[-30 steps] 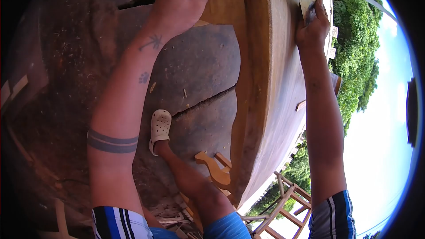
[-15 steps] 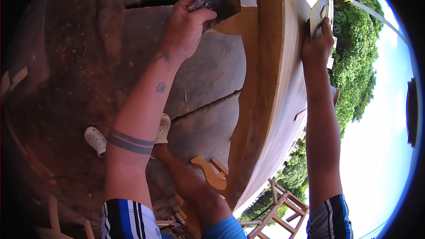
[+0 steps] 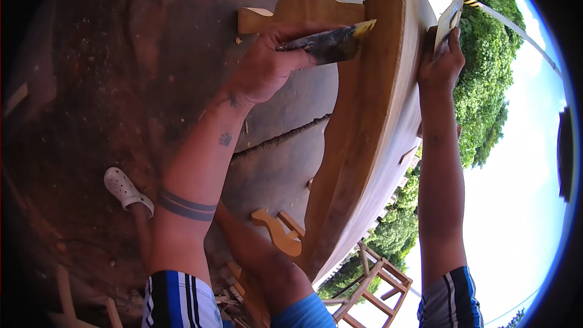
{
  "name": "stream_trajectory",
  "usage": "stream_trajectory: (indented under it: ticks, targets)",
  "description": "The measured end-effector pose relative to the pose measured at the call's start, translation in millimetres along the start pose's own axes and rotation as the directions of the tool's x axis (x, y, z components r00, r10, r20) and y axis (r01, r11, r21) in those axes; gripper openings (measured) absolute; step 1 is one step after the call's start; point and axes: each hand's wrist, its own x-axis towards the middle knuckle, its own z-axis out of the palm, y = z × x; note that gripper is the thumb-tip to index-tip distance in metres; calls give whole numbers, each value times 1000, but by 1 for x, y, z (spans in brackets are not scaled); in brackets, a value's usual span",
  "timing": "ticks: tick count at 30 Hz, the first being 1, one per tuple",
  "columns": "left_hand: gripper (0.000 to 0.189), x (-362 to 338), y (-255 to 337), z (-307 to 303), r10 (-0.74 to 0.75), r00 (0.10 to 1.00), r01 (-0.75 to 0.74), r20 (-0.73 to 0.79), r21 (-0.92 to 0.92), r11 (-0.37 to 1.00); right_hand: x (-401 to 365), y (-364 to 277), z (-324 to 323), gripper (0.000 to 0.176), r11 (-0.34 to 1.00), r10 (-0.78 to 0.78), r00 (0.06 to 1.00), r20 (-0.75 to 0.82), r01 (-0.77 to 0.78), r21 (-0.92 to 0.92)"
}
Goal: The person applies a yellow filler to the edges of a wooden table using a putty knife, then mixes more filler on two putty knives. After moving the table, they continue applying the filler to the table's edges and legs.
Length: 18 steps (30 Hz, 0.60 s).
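My left hand (image 3: 267,70) is closed around a dark, stained flat scraper (image 3: 325,45), with yellowish paste along its far edge. That edge overlaps the inner side of a wooden furniture piece's long curved-edge rail (image 3: 352,127). On the far side of the rail, my right hand (image 3: 442,64) grips a second flat scraper (image 3: 448,21), pale and smeared, with a dab of paste on its face. It is held over the light, smooth panel (image 3: 398,130) of the same piece.
A curved wooden leg (image 3: 316,7) stands out from the rail. Another curved wooden part (image 3: 276,231) shows lower down. Below are a cracked concrete floor (image 3: 279,103), a white clog (image 3: 124,188) on a foot, and wood scraps. A wooden frame (image 3: 379,285) and trees (image 3: 486,79) lie to the right.
My left hand has moved down and right, its scraper now tilted flatter against the rail. My right hand has shifted slightly right, turning its scraper more edge-on. The curved leg has come into view.
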Motion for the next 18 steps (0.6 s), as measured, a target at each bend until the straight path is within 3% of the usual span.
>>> stream_trajectory:
  ticks: [4,8,10,12,14,16,17,18]
  targets:
    - [47,-45,-22,26,29,1000,-30,5,108,994,4,2,-2,34,999,-30,999,22,30,21]
    - [46,-85,-56,46,85,996,-86,14,58,995,10,6,-6,34,997,-47,997,69,43,66]
    - [52,-107,-66,59,127,992,-128,23,221,967,8,5,-4,35,996,-63,996,67,59,61]
    - [54,-133,-73,74,89,995,-95,33,276,957,17,9,-15,34,982,-152,974,168,168,-88]
    - [52,-155,-78,81,-21,999,9,48,235,972,9,5,-8,36,980,-15,998,58,3,197]
    - [49,-168,-86,74,-99,994,92,36,162,983,13,10,-15,39,988,-157,978,137,155,25]
    - [47,-175,-89,68,-134,991,128,33,126,984,14,10,-21,41,929,-242,941,235,295,-224]
    - [48,-172,-78,64,-255,964,255,-71,-11,967,15,11,-27,42,768,-324,886,331,451,-455]
